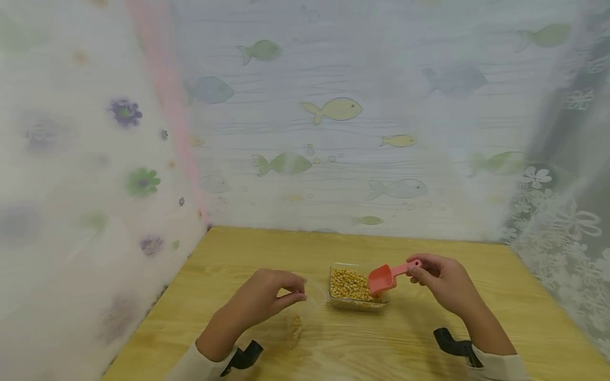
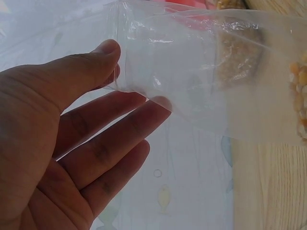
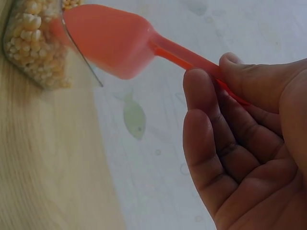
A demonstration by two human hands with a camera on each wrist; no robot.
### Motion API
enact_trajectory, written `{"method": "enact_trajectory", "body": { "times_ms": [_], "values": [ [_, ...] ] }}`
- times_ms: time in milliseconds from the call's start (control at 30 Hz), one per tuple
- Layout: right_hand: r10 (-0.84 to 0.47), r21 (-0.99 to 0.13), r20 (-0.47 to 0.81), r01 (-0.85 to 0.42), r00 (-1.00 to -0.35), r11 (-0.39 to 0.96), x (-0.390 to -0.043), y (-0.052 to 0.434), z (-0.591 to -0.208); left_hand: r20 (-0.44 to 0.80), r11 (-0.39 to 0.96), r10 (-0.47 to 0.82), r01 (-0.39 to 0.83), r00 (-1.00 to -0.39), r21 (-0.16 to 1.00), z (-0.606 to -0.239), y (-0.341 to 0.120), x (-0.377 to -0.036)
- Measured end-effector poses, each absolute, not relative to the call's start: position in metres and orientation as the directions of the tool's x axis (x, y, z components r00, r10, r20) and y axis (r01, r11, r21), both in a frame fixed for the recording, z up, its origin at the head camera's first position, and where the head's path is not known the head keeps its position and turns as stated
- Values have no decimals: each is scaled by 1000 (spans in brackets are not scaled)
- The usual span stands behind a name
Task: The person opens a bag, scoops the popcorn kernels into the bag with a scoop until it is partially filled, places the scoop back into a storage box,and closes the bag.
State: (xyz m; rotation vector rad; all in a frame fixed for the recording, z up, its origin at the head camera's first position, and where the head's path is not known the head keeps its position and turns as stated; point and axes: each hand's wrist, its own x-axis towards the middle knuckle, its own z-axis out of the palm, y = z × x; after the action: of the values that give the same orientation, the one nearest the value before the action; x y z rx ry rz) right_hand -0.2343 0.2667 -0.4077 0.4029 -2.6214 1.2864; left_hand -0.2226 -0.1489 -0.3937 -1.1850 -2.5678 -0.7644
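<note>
A clear plastic container (image 1: pixel 356 306) full of yellow corn kernels (image 1: pixel 350 286) sits on the wooden table (image 1: pixel 405 349). My right hand (image 1: pixel 440 283) pinches the handle of a pink scoop (image 1: pixel 383 279), whose bowl hangs over the container's right side; the right wrist view shows the scoop (image 3: pixel 115 40) above the kernels (image 3: pixel 29 28). My left hand (image 1: pixel 267 296) pinches the rim of a clear plastic bag (image 1: pixel 305 309) between thumb and fingers, left of the container. A few kernels (image 1: pixel 294 327) lie in the bag's bottom. The left wrist view shows the bag (image 2: pixel 201 62) held up by my left hand's fingertips (image 2: pixel 160 103).
Translucent curtains printed with fish (image 1: pixel 333 110) and flowers (image 1: pixel 142 181) close the table in at the back, left and right. Bare wood shows in front of the container and to its right.
</note>
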Motion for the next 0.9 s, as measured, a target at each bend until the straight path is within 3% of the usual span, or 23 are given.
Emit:
{"method": "enact_trajectory", "body": {
  "times_ms": [900],
  "values": [
    [-151, -859, 230, -273, -962, 433, -250, 264, -440, 371, 532, 642, 738, -671, 414, -390, -147, -221]
  ]
}}
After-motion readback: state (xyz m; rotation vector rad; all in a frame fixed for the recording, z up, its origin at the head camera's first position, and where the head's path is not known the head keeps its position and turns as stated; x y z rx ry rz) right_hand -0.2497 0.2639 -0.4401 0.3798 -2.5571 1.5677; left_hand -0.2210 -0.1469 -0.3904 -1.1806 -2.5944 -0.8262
